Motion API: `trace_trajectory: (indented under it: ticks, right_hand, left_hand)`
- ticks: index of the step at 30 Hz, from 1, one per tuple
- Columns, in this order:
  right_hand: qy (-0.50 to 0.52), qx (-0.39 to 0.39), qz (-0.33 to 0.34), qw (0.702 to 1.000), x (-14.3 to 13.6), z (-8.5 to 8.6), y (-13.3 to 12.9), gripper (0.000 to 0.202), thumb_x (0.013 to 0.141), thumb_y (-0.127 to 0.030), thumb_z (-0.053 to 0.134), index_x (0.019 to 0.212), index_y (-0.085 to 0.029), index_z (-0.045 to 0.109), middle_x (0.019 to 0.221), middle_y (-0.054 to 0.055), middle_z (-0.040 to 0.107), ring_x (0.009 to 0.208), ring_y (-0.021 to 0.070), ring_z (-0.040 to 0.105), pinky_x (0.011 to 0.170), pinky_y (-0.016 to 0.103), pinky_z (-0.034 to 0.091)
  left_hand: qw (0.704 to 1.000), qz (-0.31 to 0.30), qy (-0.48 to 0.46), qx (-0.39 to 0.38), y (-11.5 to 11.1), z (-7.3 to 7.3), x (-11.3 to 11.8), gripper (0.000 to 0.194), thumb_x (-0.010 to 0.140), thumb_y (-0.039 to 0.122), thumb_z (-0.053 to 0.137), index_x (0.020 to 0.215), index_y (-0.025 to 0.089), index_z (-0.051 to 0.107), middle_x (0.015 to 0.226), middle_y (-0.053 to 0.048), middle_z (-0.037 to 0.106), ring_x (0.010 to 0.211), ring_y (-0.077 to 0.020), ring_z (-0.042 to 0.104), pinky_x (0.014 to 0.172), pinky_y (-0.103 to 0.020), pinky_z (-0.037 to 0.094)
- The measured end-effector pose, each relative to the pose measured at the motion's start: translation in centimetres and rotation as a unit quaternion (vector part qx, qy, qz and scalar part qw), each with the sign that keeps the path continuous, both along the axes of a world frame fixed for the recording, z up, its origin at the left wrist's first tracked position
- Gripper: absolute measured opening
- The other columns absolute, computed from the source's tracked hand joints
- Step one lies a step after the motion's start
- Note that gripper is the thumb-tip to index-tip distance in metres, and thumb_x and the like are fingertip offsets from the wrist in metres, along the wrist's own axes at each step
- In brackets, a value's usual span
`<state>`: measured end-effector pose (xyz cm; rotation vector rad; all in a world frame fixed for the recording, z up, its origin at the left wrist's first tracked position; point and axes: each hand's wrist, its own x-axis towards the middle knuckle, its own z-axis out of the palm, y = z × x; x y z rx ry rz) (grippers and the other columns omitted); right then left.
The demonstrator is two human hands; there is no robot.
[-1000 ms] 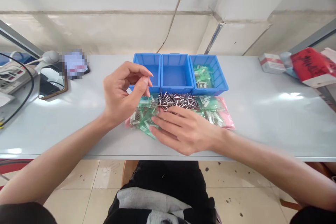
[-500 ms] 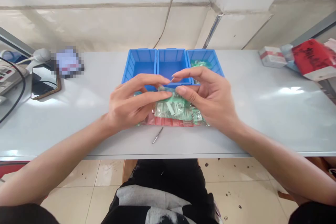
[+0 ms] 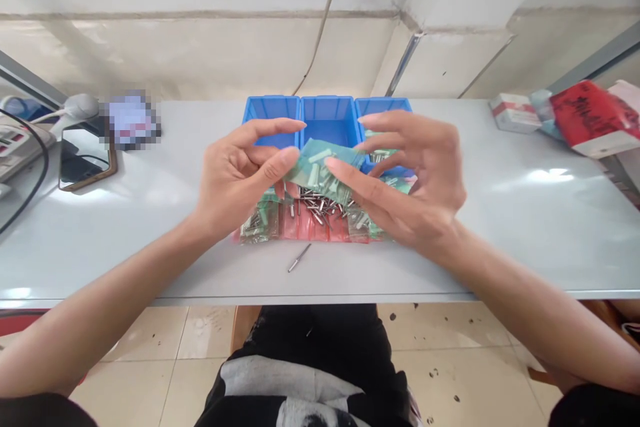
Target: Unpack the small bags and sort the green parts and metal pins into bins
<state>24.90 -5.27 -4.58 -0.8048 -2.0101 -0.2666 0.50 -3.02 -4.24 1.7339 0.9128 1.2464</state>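
A green-tinted plastic bag with white plastic pieces inside hangs between my two hands. My left hand grips its left edge, thumb on top. My right hand has its thumb pressed on the bag's right part, with the fingers curved behind it. Below the bag, loose metal pins lie on red plastic. More filled bags rest to the left of the pins, and others lie partly hidden under my right hand. One metal pin lies alone nearer the table's front edge.
Three blue bins stand in a row behind my hands; the right one holds green bags. On the left are a phone, a power strip and a blurred item. A white box and red package sit at right.
The bag has tilted and risen slightly. My hands have moved apart at the fingertips, my left thumb now shows on top, and the loose pins below have come into view.
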Motion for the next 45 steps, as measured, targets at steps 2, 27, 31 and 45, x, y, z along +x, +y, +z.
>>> trace_trajectory:
  ticks: [2,27,31,45]
  right_hand:
    - [0.014,0.010,0.003,1.000,-0.2,0.2,0.2,0.024,0.094,-0.021,0.073,0.114,-0.035,0.078,0.110,0.002,0.077,0.086,0.0168,0.074,0.063,0.029,0.061]
    - [0.222,-0.213,-0.036,0.951,3.6,1.0,4.7,0.010,0.097,-0.027,0.067,0.107,-0.024,0.068,0.085,0.002,0.076,0.078,0.0182,0.072,0.058,0.030,0.049]
    - [0.163,-0.213,-0.128,0.955,7.2,1.8,7.2,0.008,0.092,-0.030,0.070,0.091,-0.023,0.073,0.091,0.006,0.078,0.078,0.0208,0.069,0.063,0.034,0.051]
    - [-0.277,-0.142,0.029,0.950,1.8,3.0,7.6,0.028,0.094,-0.010,0.060,0.113,-0.023,0.077,0.115,0.007,0.077,0.123,0.0315,0.062,0.100,0.052,0.054]
  left_hand:
    - [0.999,0.014,0.006,0.028,0.0,-0.1,0.1,0.031,0.102,0.040,0.061,0.129,0.024,0.064,0.075,0.001,0.072,0.058,-0.0115,0.068,0.054,-0.024,0.058]
    - [0.999,-0.022,-0.002,0.049,0.1,-0.5,0.1,0.021,0.102,0.030,0.061,0.116,0.024,0.075,0.095,-0.005,0.074,0.070,-0.0102,0.070,0.055,-0.020,0.059]
    - [0.999,-0.013,0.009,0.046,0.2,-0.5,0.1,0.020,0.101,0.030,0.061,0.111,0.022,0.077,0.095,-0.005,0.072,0.071,-0.0106,0.070,0.054,-0.020,0.058]
    - [0.926,-0.025,0.152,0.345,0.4,-0.5,-0.3,0.025,0.093,0.006,0.063,0.114,0.017,0.072,0.096,-0.005,0.077,0.083,-0.0119,0.070,0.069,-0.024,0.057]
